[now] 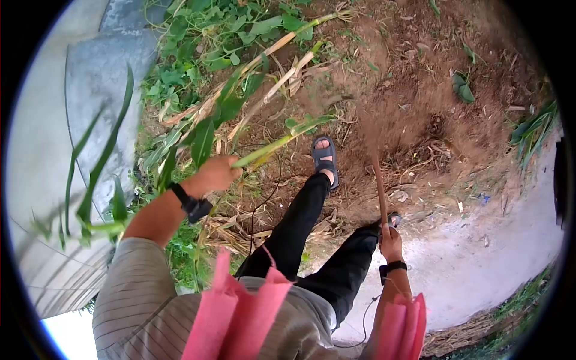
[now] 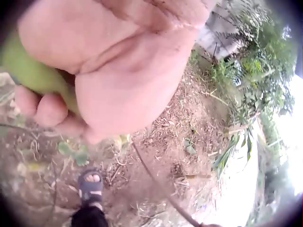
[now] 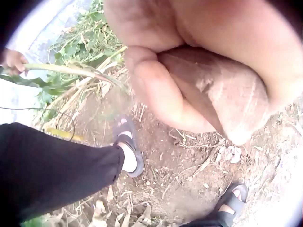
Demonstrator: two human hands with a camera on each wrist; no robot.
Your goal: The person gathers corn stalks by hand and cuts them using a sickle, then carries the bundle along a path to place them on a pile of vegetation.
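Bare brown soil (image 1: 420, 114), littered with dry husks and broken stems, spreads outdoors between a grey concrete slab (image 1: 108, 102) on the left of the head view and a pale paved strip (image 1: 462, 270) on the right.

Fingers of the left hand (image 1: 213, 175) are curled around a green corn stalk (image 1: 270, 147). One length of it slants away from the fist over the soil, toward the upper right; long green leaves (image 1: 111, 156) spread on the other side, past the forearm and over the concrete. Fingers of the right hand (image 1: 391, 245) are wrapped around a brown wooden handle (image 1: 381, 191), whose rounded butt end pokes out of the fist in the right wrist view. Its other end points away over the ground and blurs, so what it carries cannot be told.

Each wrist wears a black band, the left one (image 1: 191, 204) with a small device on it. Near the far end of the held stalk stands a foot in a dark grey sandal (image 1: 324, 159), below black trousers (image 1: 288, 231). Beyond the left hand lie dry, yellowed stalks (image 1: 288, 81) and leafy green vines (image 1: 186, 72). Pink cloth (image 1: 231, 315) hangs close to the head camera, in front of a grey striped shirt (image 1: 135, 288).
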